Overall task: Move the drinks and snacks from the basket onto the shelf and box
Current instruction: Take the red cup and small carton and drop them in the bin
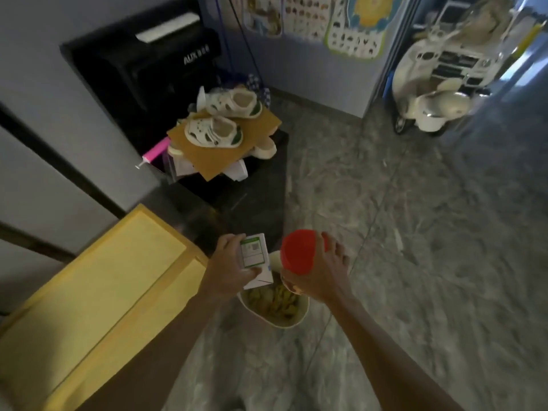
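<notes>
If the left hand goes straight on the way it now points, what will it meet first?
Probably the black box-like stand ahead, which bears brown cardboard and white sandals. The left hand holds a white-and-green carton; height is unclear.

Grey marbled floor [415, 232], white basket [303, 315], yellow box [103, 280], toy scooter [430, 108] on it

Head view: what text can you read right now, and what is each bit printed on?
"AUX": on the black appliance, white letters; the marks after it are too blurred.
Green label on the carton in the left hand: too blurred to read.
Print on the wall posters: too small to read.
No text shows on the red-capped container in the right hand.
</notes>
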